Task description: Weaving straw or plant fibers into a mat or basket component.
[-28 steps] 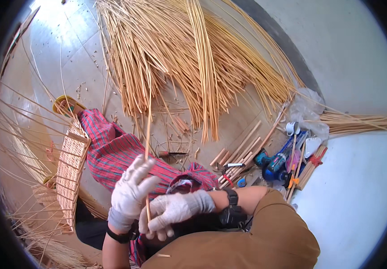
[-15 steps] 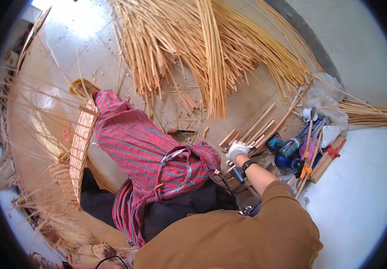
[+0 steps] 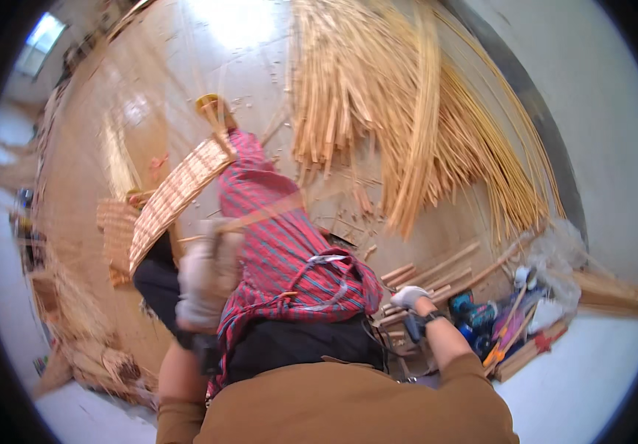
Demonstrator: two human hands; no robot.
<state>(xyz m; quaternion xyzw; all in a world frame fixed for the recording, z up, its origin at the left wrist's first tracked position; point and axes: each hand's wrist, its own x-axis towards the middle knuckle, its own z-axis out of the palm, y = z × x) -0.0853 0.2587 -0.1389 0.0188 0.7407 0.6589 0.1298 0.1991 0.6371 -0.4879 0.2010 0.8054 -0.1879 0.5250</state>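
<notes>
My left hand [image 3: 204,277], in a pale glove and smeared by motion, is over my left thigh beside the red plaid cloth [image 3: 267,203] on my lap. A thin light stick [image 3: 263,214] runs across at its fingers, which look closed on it. Left of the cloth stands a curved woven strip [image 3: 178,189] of pale cane. My right hand [image 3: 410,297], in a white glove, is down at the right among short wooden sticks [image 3: 444,281]. Its fingers are too small and blurred to read.
A large fan of long cane rods [image 3: 378,96] lies on the floor ahead. On the right are a clear plastic bag [image 3: 563,251], a teal power tool [image 3: 474,311] and orange-handled clippers [image 3: 494,355]. A knife [image 3: 339,238] lies beyond the cloth. Loose fibre [image 3: 86,318] is piled at left.
My view has swung left, so the scene sits further right. My left hand has come into view over my lap with a thin stick. The right hand stays among the short sticks.
</notes>
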